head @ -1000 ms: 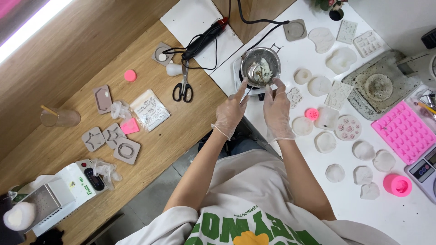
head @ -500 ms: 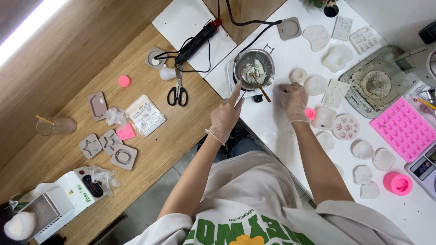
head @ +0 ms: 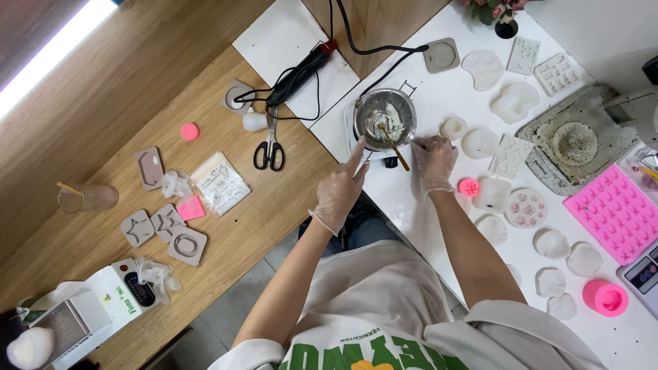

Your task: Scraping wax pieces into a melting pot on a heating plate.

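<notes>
A small round steel pot of pale wax chunks sat on a white tabletop. The gloved left hand, at its seven o'clock, pointed one finger, grip loose and empty. The gloved right hand, at four o'clock, had fingers pinched together beside a gold-handled spoon left leaning in the pot.

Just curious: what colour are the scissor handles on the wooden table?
Black, on the scissors; the head view shows them best.

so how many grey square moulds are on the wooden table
5: one by the black cable, one further left, and three clustered below it, star, second star, rounded ring. Others may be hidden.
</notes>
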